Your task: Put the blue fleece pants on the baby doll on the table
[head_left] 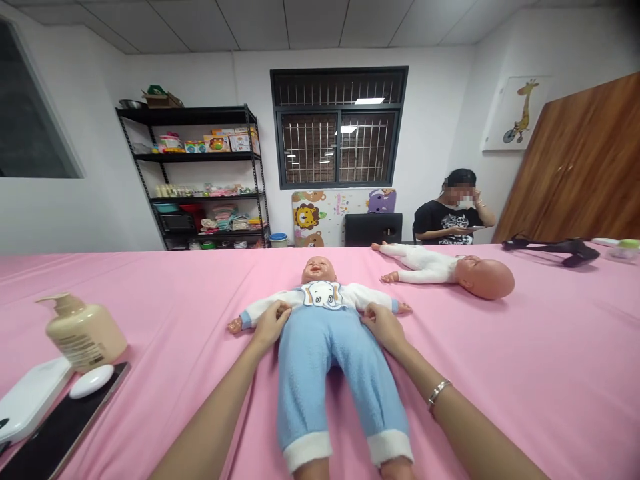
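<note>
A baby doll (319,270) lies on its back in front of me, its head away from me and its arms spread. It wears a blue and white baby romper (320,333) with an elephant face on the chest. At the waist on the left side, my left hand (274,323) is closed, its fingers pinching the romper's edge. My right hand (386,327), with a silver bracelet on the wrist, is closed on the cloth at the opposite side. Both sets of fingertips are partly hidden against the fabric. The doll's feet run out of view at the bottom.
A second doll (483,277) in white lies at the right on the pink tablecloth (190,293). A pump bottle (87,333), a phone (65,420) and white devices are at the left. Black straps (555,250) lie far right. Behind the table sits a person (453,217).
</note>
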Available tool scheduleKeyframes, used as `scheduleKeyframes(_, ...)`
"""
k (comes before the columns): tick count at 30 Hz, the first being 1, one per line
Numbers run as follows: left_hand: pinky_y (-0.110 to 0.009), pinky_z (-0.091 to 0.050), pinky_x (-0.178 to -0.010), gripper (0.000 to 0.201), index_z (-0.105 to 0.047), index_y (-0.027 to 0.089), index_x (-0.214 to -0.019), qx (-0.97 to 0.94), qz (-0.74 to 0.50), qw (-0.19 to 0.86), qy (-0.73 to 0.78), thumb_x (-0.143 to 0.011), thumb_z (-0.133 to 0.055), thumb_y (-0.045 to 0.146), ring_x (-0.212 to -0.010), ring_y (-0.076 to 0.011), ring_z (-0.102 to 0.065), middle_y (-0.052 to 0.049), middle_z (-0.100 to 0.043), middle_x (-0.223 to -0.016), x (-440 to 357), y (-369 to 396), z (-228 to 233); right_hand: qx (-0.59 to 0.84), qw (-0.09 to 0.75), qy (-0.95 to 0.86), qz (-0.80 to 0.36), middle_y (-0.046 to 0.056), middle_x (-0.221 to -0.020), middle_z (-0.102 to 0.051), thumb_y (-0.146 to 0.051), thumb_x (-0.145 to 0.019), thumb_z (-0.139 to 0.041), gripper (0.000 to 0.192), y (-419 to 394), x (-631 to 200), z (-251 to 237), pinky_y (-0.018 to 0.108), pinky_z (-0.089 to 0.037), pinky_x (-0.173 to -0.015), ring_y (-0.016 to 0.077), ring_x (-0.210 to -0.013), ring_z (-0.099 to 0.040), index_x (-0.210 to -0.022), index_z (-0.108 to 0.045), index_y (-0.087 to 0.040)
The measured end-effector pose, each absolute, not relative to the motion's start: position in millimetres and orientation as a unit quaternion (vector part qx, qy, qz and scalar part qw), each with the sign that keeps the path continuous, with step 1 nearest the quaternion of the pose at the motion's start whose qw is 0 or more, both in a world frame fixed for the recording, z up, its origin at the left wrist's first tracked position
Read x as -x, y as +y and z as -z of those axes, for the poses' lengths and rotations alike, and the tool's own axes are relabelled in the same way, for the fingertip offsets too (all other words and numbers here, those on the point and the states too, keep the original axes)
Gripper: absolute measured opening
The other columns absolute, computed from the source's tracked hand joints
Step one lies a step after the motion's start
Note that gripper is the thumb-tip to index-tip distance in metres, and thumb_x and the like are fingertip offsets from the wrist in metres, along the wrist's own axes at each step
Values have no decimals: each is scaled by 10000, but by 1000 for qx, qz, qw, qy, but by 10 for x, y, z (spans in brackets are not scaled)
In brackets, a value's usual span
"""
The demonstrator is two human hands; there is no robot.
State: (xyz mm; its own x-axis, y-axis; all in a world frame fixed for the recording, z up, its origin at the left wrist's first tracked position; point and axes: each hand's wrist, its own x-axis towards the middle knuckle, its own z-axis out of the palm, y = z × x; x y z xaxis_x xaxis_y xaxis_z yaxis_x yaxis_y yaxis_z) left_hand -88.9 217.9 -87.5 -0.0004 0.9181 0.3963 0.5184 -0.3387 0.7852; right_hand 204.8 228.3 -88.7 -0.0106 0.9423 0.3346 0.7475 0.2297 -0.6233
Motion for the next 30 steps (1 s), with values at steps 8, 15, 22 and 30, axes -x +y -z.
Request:
scheduleKeyframes(8, -308, -430, -717, 208, -541, 177, -809, -678, -466, 178, 540, -788, -449, 363, -734, -180, -559, -28, -602, -773, 888, 2174, 946, 261, 293, -882, -260, -8, -824, -584, -390, -805, -543, 196, 862, -1550, 267, 211, -394, -627, 106, -717, -524, -861, -526, -204)
scheduleKeyframes(15, -333, -420, -753, 219, -536, 172, -836, -672, -470, 188, 540, -794, -440, 364, -774, -200, -555, -38, -597, -792, 853, 2110, 896, 207, 253, -935, 140, 11, -669, -512, -296, -774, -589, 187, 549, -1094, 709, 278, -233, -483, 142, -595, -424, -677, -463, -197)
scheduleKeyframes(22, -339, -405, -778, 271, -539, 180, -804, -664, -482, 193, 538, -808, -418, 422, -817, -211, -545, -41, -605, -821, 842, 2059, 840, 194, 253, -932, 174, -16, -572, -482, -297, -771, -580, 211, 490, -928, 947, 259, -274, -468, 136, -537, -404, -644, -434, -211)
scheduleKeyframes(30, -336, -408, -760, 280, -538, 172, -817, -675, -485, 198, 519, -815, -411, 421, -786, -198, -548, -36, -599, -811, 870, 2101, 912, 247, 261, -918, 169, 11, -612, -517, -245, -776, -558, 123, 489, -1075, 951, 265, -302, -489, 153, -572, -457, -688, -480, -209)
